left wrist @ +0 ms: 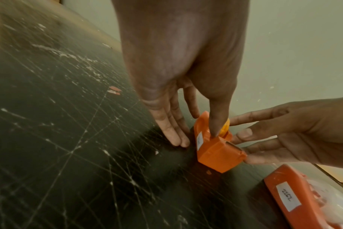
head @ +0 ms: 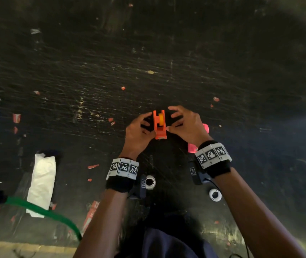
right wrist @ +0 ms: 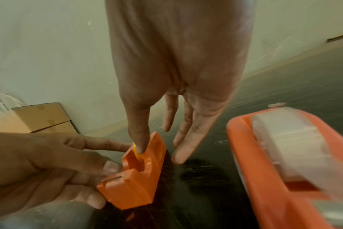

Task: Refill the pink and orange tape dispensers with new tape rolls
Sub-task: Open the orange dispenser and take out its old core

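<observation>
The small orange dispenser (head: 160, 127) stands on the dark scratched table (head: 148, 71), with a yellow spool (head: 161, 119) in its slot. My left hand (head: 139, 128) grips it from the left: the thumb (left wrist: 215, 128) presses its top edge and the fingers (left wrist: 174, 136) lie along its side. My right hand (head: 183, 124) comes in from the right, its thumb (right wrist: 139, 144) on the yellow spool (right wrist: 136, 152) and index finger at the spool's far side. The pink dispenser (head: 192, 147) lies behind my right wrist, loaded with a clear tape roll (right wrist: 288, 148).
Two white tape rolls (head: 150, 181) (head: 215, 195) lie on the table near my wrists. A folded white paper (head: 42, 183) and a green cord (head: 46, 211) are at the lower left. Red paper scraps dot the surface. Cardboard boxes (right wrist: 39, 117) stand by the wall.
</observation>
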### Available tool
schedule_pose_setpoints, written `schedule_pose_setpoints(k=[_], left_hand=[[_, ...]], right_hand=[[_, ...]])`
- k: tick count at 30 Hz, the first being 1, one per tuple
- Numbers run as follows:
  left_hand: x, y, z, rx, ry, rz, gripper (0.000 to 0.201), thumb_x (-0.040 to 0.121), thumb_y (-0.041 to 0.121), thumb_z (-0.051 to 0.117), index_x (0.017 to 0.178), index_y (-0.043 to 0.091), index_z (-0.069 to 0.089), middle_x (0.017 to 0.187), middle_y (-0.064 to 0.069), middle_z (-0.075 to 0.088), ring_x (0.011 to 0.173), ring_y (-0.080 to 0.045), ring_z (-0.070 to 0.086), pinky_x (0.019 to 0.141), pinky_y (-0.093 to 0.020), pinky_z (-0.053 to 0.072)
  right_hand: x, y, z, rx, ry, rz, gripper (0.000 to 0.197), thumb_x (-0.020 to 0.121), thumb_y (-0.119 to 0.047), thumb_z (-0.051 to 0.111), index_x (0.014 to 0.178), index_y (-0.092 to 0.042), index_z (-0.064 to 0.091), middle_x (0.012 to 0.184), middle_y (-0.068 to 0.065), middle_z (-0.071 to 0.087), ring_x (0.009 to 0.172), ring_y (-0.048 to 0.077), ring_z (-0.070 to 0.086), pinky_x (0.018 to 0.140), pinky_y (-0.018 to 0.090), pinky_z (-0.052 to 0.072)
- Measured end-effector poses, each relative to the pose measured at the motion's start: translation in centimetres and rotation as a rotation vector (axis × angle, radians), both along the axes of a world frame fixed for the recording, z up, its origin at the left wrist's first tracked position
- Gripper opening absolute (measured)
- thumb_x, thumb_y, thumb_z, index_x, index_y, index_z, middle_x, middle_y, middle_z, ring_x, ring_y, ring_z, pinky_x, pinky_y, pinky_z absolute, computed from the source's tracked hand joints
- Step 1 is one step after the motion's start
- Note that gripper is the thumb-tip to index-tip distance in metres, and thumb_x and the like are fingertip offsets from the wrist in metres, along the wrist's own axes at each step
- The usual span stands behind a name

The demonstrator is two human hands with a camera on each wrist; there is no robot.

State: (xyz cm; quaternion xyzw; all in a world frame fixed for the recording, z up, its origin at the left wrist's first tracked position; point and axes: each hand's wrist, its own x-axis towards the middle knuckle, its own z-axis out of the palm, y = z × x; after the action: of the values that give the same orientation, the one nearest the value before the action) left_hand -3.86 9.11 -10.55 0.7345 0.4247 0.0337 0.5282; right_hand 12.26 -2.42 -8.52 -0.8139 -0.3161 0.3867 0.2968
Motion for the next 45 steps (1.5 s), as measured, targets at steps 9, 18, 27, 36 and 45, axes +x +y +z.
schedule_pose_setpoints(k=[9,18,27,36,45], left_hand=[[0.2,0.5,0.6,-0.075,-0.034,-0.004,0.076,0.074,0.002,0.084,0.142,0.019,0.056,0.099,-0.003,0.069,0.075,-0.003,0.063,0.073,-0.014,0.056],[-1.7,0.2,4.7,-0.111,-0.159,-0.002,0.071,0.074,0.000,0.082,0.135,0.028,0.061,0.095,0.004,0.074,0.086,-0.008,0.073,0.083,-0.021,0.057],[-7.5,-4.8,14.4,-0.198,-0.337,-0.039,0.069,0.071,0.008,0.088,0.132,0.029,0.062,0.105,0.000,0.075,0.091,-0.011,0.074,0.081,-0.019,0.056],[-11.3,-9.3,17.0,-0.157,-0.311,-0.168,0.073,0.074,0.014,0.087,0.136,0.038,0.058,0.111,0.004,0.074,0.105,-0.006,0.070,0.094,-0.026,0.054],[-11.8,-11.0,17.2,-0.198,-0.279,-0.151,0.072,0.070,0.018,0.090,0.131,0.039,0.059,0.109,0.005,0.075,0.100,-0.002,0.071,0.087,-0.021,0.051]], right_hand=[[-1.3,1.0,-0.2,0.034,0.084,-0.012,0.073,0.076,-0.004,0.088,0.141,-0.016,0.056,0.115,0.004,0.066,0.090,0.016,0.070,0.080,0.023,0.060],[-3.6,-1.4,4.0,0.189,0.159,-0.129,0.072,0.075,-0.006,0.089,0.138,-0.019,0.058,0.114,-0.002,0.070,0.087,0.014,0.076,0.081,0.028,0.062],[-7.9,-8.0,11.3,0.357,0.273,-0.119,0.070,0.077,-0.002,0.087,0.137,-0.018,0.055,0.112,0.006,0.079,0.092,0.014,0.078,0.081,0.024,0.059],[-11.3,-13.3,13.9,0.346,0.259,-0.067,0.069,0.078,-0.005,0.087,0.136,-0.023,0.054,0.114,0.001,0.078,0.106,0.012,0.075,0.093,0.033,0.060],[-11.8,-15.2,13.8,0.340,0.249,-0.052,0.076,0.080,-0.008,0.086,0.143,-0.030,0.051,0.118,0.004,0.076,0.114,0.014,0.073,0.102,0.045,0.058]])
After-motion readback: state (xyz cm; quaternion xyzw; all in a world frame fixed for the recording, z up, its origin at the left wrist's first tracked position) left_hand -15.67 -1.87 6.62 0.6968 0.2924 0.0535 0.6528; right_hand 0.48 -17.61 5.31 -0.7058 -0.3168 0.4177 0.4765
